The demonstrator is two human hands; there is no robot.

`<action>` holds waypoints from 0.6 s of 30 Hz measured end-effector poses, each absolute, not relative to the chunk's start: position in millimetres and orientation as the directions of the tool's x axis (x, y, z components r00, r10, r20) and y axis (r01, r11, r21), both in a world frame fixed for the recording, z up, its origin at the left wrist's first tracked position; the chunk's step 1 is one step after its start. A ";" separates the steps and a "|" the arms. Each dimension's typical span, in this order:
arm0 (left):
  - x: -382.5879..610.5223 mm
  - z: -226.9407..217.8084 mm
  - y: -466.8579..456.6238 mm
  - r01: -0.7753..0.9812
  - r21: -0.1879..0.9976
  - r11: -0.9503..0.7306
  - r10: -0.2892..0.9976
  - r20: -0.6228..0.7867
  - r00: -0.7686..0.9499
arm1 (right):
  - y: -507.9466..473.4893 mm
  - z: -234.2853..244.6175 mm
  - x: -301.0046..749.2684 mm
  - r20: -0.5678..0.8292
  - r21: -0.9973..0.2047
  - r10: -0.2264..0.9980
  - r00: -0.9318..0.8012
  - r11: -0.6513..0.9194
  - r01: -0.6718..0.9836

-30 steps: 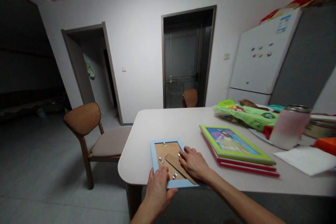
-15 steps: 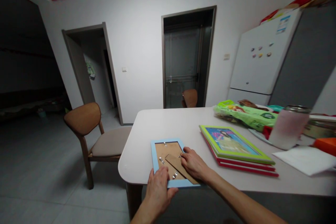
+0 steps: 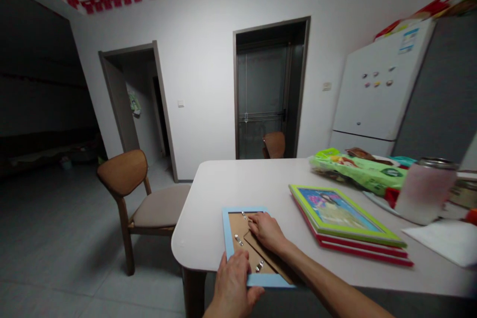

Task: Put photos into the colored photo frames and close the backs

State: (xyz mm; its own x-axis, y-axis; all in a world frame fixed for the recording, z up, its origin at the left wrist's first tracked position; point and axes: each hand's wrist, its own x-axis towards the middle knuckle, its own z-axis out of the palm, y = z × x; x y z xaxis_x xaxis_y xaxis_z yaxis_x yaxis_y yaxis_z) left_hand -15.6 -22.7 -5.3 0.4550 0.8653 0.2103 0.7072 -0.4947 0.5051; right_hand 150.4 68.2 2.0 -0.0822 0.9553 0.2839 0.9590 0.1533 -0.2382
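A light blue picture frame point(image 3: 226, 228) lies face down near the table's front edge, showing its brown backing board point(image 3: 235, 221). Small metal clips, one of them at the lower side point(image 3: 260, 266), are fixed around the back. A brown stand leg point(image 3: 261, 253) slants across the board, partly under my right wrist. My left hand point(image 3: 235, 278) grips the frame's lower left corner, thumb along the bottom border. With curled fingers, my right hand point(image 3: 266, 231) reaches over the board, fingertips at the top metal clip point(image 3: 244, 215). The frame's right side is hidden by my right arm.
Right of the frame, a green picture frame point(image 3: 346, 216) lies on red ones in a stack. Beyond are a green package point(image 3: 357, 171), a pinkish jar point(image 3: 427, 191) and white paper point(image 3: 443, 241). A wooden chair point(image 3: 122, 174) stands left of the white table point(image 3: 208, 184).
My right hand has moved from the right-side clip up and left to the top clip. My left hand keeps its place on the corner. The camera view has shifted slightly.
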 end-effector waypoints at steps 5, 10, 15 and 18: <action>-15.3 -9.9 -25.5 0.694 0.514 -0.504 0.853 0.169 0.494 | 97.5 -8.5 139.1 0.276 -0.291 0.961 0.024 0.060 0.955; -15.1 -12.3 -25.2 0.695 0.513 -0.504 0.853 0.169 0.494 | 110.4 -17.0 139.1 0.228 -0.343 0.971 0.077 0.006 0.939; -14.8 -8.4 -26.4 0.701 0.519 -0.488 0.861 0.154 0.485 | 121.6 -16.8 140.1 0.192 -0.378 0.971 0.145 -0.063 0.923; -16.6 -5.1 -27.0 0.701 0.529 -0.478 0.863 0.136 0.486 | 119.7 -11.2 138.4 0.218 -0.396 0.965 0.147 -0.050 0.917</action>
State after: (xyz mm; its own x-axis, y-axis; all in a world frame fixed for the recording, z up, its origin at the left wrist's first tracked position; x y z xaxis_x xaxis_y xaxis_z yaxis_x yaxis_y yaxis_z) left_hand -16.6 -27.0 -5.1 0.4862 0.8632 0.1362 0.7009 -0.4783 0.5292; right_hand 138.4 119.7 -11.2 0.1466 0.9648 0.2183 0.9169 -0.0497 -0.3960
